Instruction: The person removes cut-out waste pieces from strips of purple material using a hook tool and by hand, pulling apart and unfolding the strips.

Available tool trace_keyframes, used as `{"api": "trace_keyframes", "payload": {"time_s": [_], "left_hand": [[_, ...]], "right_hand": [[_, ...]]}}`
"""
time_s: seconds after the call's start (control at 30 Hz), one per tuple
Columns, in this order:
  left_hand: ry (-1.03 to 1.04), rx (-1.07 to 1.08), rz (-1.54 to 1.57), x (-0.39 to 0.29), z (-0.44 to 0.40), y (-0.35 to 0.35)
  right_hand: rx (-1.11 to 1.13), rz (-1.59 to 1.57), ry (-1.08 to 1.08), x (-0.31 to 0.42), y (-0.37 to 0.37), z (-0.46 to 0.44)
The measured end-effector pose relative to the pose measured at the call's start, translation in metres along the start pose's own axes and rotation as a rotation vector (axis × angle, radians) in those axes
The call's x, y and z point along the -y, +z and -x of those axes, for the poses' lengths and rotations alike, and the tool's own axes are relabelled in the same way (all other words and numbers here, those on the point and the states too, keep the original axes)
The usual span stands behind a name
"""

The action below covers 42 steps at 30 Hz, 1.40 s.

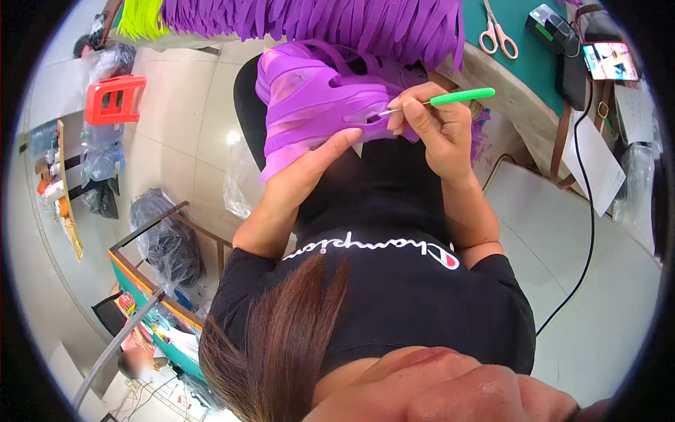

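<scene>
A translucent purple plastic piece [302,88] with slots and band-like openings lies bunched over my lap. My left hand [316,162] grips its near edge, thumb on top and the other fingers hidden beneath. In my right hand [443,137] is a thin metal tool with a green handle [464,96], pinched between thumb and fingers. The tool's slim shaft points left, and its tip is at a small opening in the purple plastic. Whether that tip is hooked or pointed is too small to tell.
Purple strips [316,21] and lime-green strips [140,20] hang along the table edge. Scissors [498,39] and a lit phone [610,62] are at the right, with a black cable [587,190] running down. A red stool [114,100] and a bagged bundle [169,232] stand left.
</scene>
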<state>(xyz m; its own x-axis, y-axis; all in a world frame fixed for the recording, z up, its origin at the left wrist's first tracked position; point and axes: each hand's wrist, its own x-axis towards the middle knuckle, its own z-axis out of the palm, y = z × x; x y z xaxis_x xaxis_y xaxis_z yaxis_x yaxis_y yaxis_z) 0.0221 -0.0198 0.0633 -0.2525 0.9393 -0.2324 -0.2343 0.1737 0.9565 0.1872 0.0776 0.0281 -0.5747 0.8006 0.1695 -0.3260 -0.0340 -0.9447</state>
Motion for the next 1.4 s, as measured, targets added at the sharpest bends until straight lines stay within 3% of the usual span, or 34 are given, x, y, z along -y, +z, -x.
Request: {"api": "trace_keyframes", "payload": {"time_s": [0.17, 0.27, 0.5, 0.63, 0.87, 0.97, 1.1, 1.23, 1.4], "left_hand": [[-0.032, -0.041, -0.007, 0.001, 0.001, 0.0], [-0.03, -0.017, -0.052, 0.003, 0.001, -0.001], [-0.053, 0.061, -0.061, 0.005, -0.001, -0.005], [-0.031, 0.072, -0.008, 0.007, -0.001, -0.006], [-0.246, 0.211, 0.073, 0.007, -0.007, -0.019], [-0.212, 0.184, 0.051, -0.002, -0.005, -0.018], [-0.264, 0.148, 0.008, -0.003, -0.005, -0.024], [-0.106, 0.039, 0.053, -0.004, -0.004, -0.011], [-0.074, 0.081, -0.007, 0.002, -0.006, -0.009]], "right_hand": [[-0.086, 0.154, 0.05, 0.005, 0.007, 0.001], [0.005, 0.362, -0.285, -0.002, 0.005, -0.004], [0.216, 0.225, -0.016, -0.001, 0.006, -0.008], [0.213, 0.212, -0.027, -0.012, 0.005, -0.011], [0.344, 0.44, -0.323, -0.004, 0.003, -0.018], [0.269, 0.693, -0.514, -0.006, 0.01, -0.02], [0.13, 0.743, -0.576, -0.012, 0.008, -0.021], [0.039, 0.35, -0.166, -0.004, 0.001, -0.011], [0.017, 0.662, -0.474, -0.003, 0.001, -0.011]]}}
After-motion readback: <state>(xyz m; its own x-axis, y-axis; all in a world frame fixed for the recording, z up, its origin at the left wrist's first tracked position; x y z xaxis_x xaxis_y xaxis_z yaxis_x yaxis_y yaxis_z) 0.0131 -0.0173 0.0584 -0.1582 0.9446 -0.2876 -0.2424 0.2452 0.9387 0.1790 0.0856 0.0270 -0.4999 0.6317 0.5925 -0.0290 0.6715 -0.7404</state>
